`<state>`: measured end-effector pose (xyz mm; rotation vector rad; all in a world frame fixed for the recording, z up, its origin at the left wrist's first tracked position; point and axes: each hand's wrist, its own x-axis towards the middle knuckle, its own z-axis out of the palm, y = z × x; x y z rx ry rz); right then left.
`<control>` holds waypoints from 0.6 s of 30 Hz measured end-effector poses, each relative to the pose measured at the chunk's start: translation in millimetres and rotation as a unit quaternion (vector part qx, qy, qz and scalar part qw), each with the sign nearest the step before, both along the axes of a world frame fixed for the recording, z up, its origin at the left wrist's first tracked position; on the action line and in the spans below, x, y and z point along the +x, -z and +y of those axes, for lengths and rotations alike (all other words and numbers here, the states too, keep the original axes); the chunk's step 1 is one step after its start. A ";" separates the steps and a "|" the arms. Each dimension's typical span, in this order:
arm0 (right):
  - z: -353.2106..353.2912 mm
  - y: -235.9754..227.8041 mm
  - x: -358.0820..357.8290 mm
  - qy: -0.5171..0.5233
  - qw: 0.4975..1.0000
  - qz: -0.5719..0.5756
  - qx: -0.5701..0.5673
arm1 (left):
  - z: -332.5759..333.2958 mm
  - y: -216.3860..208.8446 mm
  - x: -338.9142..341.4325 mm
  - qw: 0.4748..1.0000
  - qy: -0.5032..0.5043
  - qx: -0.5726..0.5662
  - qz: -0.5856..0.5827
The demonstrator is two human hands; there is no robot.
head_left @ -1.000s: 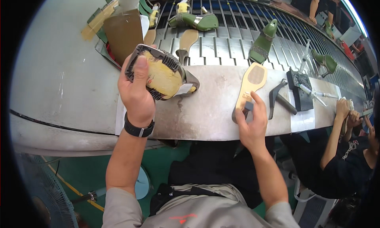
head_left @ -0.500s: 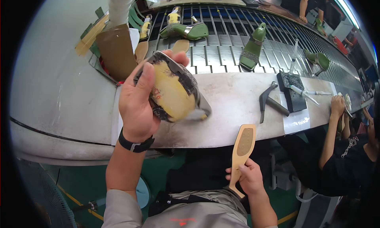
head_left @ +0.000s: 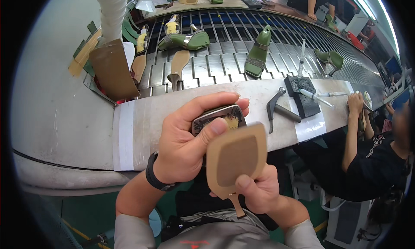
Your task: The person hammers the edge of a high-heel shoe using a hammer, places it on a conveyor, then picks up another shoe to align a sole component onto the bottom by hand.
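Note:
My left hand (head_left: 183, 141) is wrapped round a shoe upper (head_left: 233, 119) with a black and yellow underside and a dark, shiny rim. Its thumb lies across that underside, and much of the upper is hidden by the hand and the sole. Pinched between the thumb and fingers of my right hand (head_left: 263, 190) is a tan shoe sole (head_left: 237, 158) with a darker brown middle. The sole's broad end is raised in front of the upper, its narrow end pointing down toward my body. Whether sole and upper touch, I cannot tell.
A slatted metal conveyor (head_left: 225, 61) carries green heeled shoes (head_left: 258, 54) and a loose tan sole (head_left: 179, 63). On the bench right of my hands lie a hammer (head_left: 276, 108) and a black block (head_left: 302, 97) with syringes (head_left: 317, 97). A co-worker (head_left: 376, 151) sits at the right.
The shoe upper has come down and nearer to me, tilted. My right hand has raised the sole beside it, its broad end now up against or before the upper.

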<state>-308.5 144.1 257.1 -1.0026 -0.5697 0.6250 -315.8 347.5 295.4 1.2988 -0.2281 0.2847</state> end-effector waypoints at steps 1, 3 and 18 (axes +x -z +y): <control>4.6 3.4 3.5 -0.001 1.000 -0.003 -0.020 | -1.3 -1.0 -3.6 1.000 0.001 -0.011 0.012; 10.1 13.1 5.8 0.030 0.995 -0.071 -0.059 | 2.4 7.4 -6.1 0.998 0.031 -0.051 -0.008; 8.3 8.7 3.4 -0.010 0.991 -0.113 -0.078 | 18.5 6.6 -20.8 0.998 0.047 0.022 -0.028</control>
